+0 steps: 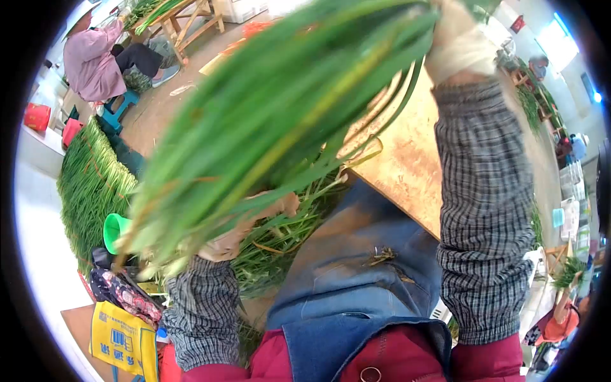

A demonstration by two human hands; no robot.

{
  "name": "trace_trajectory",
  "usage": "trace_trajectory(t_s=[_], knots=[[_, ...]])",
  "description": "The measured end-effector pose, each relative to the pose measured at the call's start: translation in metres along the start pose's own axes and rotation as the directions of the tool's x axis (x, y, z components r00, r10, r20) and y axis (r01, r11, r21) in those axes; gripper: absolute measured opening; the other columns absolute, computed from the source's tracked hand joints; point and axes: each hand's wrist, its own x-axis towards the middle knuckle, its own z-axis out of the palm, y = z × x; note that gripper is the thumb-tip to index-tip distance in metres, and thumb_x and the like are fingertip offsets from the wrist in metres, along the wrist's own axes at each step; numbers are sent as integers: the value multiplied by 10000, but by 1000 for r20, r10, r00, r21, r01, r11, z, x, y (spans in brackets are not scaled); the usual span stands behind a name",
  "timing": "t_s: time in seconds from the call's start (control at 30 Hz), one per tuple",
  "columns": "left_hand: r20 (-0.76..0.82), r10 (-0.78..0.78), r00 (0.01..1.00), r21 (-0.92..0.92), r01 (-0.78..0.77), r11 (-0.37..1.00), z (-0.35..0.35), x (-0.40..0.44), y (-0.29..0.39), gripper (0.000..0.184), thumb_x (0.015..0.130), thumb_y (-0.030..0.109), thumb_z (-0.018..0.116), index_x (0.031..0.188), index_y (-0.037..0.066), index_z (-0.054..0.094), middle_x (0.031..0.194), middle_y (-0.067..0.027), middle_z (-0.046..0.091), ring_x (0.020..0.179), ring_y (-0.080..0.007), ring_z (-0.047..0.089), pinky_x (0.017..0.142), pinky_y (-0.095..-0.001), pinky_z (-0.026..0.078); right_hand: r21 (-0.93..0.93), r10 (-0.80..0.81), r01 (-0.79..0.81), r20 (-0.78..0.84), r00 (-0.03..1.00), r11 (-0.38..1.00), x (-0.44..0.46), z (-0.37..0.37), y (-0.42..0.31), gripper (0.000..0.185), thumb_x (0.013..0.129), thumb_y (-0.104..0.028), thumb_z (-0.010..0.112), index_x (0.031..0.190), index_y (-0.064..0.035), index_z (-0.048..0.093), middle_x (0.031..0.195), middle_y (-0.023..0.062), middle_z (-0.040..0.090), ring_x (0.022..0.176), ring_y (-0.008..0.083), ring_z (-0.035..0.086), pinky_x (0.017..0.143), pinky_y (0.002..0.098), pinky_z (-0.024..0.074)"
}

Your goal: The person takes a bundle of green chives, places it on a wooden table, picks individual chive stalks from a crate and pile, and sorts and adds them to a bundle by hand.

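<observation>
A large bunch of garlic chives (286, 114), long and flat-leaved with some yellow strands, stretches slantwise across the view, blurred by motion. Its pale stem ends hang at the lower left. My right hand (459, 41), in a pale glove, is closed round the leaf end at the top. Beneath the stem end, my left hand (228, 242), also gloved, grips the bunch from below; the leaves cover part of its fingers. Below it lie loose chives and trimmings (280, 245). A wooden board (407, 165) sits behind the bunch, beyond my knees.
Stacked chives (95, 184) stand at the left, beside a green funnel-shaped thing (114, 230). A yellow bag (121, 337) lies lower left. A person (95, 57) sits on a blue stool (119, 109) near a wooden table (184, 25). Other people and greens line the right side.
</observation>
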Motion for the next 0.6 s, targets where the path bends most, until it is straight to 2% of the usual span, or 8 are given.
trace_trajectory(t_s=[0.03, 0.17, 0.23, 0.27, 0.37, 0.43, 0.57, 0.6], knots=[[-4, -28, 1000, 31, 29, 999, -2, 0, -7, 419, 767, 39, 573, 1179, -3, 507, 1093, -108, 584, 716, -149, 575, 667, -256, 481, -186, 85, -71, 69, 994, 980, -7, 7, 13, 333, 729, -55, 654, 1053, -129, 637, 943, 152, 642, 876, 238, 624, 827, 301, 472], [30, -327, 945, 133, 320, 938, 1, 18, -30, 445, 787, 89, 583, 1205, -26, 482, 1089, -110, 583, 818, -151, 579, 698, -252, 485, 175, 285, -304, 124, 950, 936, -9, 96, 153, 203, 824, -78, 544, 1014, -37, 599, 947, 147, 622, 829, 241, 599, 779, 319, 481], [60, -454, 889, -42, 457, 889, -9, 19, -55, 471, 829, 195, 592, 1229, -19, 465, 1111, -121, 569, 867, -139, 568, 650, -255, 482, 743, 637, -605, 323, 700, 288, -11, 115, 183, 177, 862, -85, 489, 986, 4, 579, 930, 138, 613, 778, 232, 589, 728, 324, 493], [88, -435, 896, -80, 441, 894, -9, 17, -62, 478, 826, 197, 594, 1232, -18, 462, 1107, -120, 572, 869, -137, 570, 650, -255, 484, 808, 742, -459, 553, 377, -369, -9, 111, 185, 221, 830, -55, 540, 1030, -45, 632, 961, 113, 638, 803, 187, 602, 744, 294, 491], [104, -411, 906, -61, 418, 906, -11, 9, -66, 498, 837, 201, 543, 1254, -45, 426, 1082, -122, 582, 908, -153, 588, 720, -271, 500, 754, 703, -634, 545, 457, -172, -9, 111, 196, 230, 846, -97, 531, 1041, -21, 625, 957, 102, 644, 812, 184, 603, 736, 295, 490], [62, -402, 914, 75, 397, 915, -3, 5, -59, 520, 826, 195, 561, 1276, -21, 414, 1094, -115, 573, 906, -148, 586, 716, -257, 492, 267, 407, -511, 361, 839, 817, -1, 149, 278, 276, 847, -157, 544, 1090, -44, 611, 974, 98, 646, 862, 174, 598, 764, 286, 474], [93, -419, 903, 217, 393, 894, 5, -3, -64, 584, 787, 122, 612, 1313, 14, 383, 1124, -96, 542, 837, -124, 562, 689, -204, 443, -330, 365, -250, 355, 861, 910, -20, 105, 207, 278, 853, -158, 532, 1119, -132, 613, 983, 67, 650, 867, 146, 598, 757, 278, 469], [108, -415, 904, 224, 384, 895, 7, -5, -69, 586, 791, 121, 611, 1314, 7, 374, 1099, -96, 552, 810, -121, 555, 684, -204, 438, 160, 550, -635, 370, 748, 756, -17, 112, 214, 287, 849, -148, 535, 1127, -143, 609, 985, 61, 650, 866, 143, 600, 753, 274, 470]])
